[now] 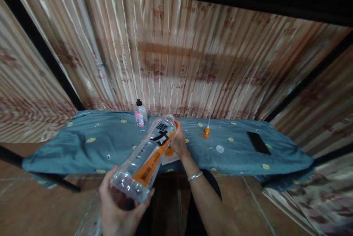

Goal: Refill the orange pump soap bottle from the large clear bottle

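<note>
I hold a clear plastic bottle (pixel 147 153) with an orange and white label, tilted with its neck pointing away from me. My left hand (pixel 117 204) is wrapped round its base. My right hand (pixel 179 142) is closed at the bottle's neck, fingers round the top where a bit of orange shows. An orange object (pixel 169 152), partly hidden by the bottle, lies on a white sheet under my right hand. A silver bangle (pixel 195 176) sits on my right wrist.
A low table under a blue-grey patterned cloth (pixel 91 144) carries a small pump bottle with a pink label (pixel 140 113), an orange piece with a thin tube (pixel 206 132), a white cap (pixel 220 149) and a black phone (pixel 258 142). Striped curtains hang behind.
</note>
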Demonstrator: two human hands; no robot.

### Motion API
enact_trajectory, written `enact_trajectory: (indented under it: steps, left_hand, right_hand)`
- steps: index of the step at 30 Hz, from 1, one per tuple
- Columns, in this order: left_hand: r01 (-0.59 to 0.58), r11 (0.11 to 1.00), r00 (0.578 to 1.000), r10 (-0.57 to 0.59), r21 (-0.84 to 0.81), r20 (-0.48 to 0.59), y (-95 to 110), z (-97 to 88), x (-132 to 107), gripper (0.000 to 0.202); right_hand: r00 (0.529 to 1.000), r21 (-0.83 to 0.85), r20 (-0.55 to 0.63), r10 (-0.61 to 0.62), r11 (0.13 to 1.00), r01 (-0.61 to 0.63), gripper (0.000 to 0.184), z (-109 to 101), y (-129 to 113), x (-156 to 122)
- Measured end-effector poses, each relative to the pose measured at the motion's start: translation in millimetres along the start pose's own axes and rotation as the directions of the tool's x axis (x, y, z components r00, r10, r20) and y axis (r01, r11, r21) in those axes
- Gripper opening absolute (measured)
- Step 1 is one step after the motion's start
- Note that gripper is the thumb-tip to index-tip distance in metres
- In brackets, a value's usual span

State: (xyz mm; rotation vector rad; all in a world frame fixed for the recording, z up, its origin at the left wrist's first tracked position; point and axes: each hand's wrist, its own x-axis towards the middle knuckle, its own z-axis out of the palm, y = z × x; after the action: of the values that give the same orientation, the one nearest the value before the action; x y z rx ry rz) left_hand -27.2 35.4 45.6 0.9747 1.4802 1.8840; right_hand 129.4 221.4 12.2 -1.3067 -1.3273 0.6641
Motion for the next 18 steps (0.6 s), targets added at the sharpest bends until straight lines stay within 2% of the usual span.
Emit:
enact_trajectory:
  steps: [5, 8, 12, 16, 18]
  left_hand:
    - [-0.053, 0.998, 0.998, 0.051, 0.032, 0.041, -6, -5.7, 6, 0.088]
    - [-0.064, 0.995, 0.994, 0.057, 0.076, 0.093, -16, -16.3, 15, 0.096]
    - [-0.037, 0.995, 0.995, 0.028, 0.092, 0.096, -25, -25.7, 23, 0.104]
    - [-0.029, 0.997, 0.996, 0.023, 0.068, 0.085, -17, -17.4, 16, 0.100]
    - [-0.019, 0.999, 0.999, 0.018, 0.033, 0.032, -9, -9.9, 10, 0.094]
  right_hand:
    - [1.000, 0.003, -0.005, 0.000, 1.000, 0.000, 0.070, 1, 2, 0]
    - [1.000, -0.011, 0.003, -0.004, 1.000, 0.004, 0.073, 2, 3, 0]
    - [1.000, -0.014, 0.000, -0.024, 1.000, 0.024, 0.076, 2, 5, 1]
    - [1.000, -0.031, -0.017, -0.020, 0.999, 0.020, 0.073, 4, 8, 3]
    - [0.999, -0.035, -0.024, -0.030, 0.999, 0.030, 0.071, 5, 8, 3]
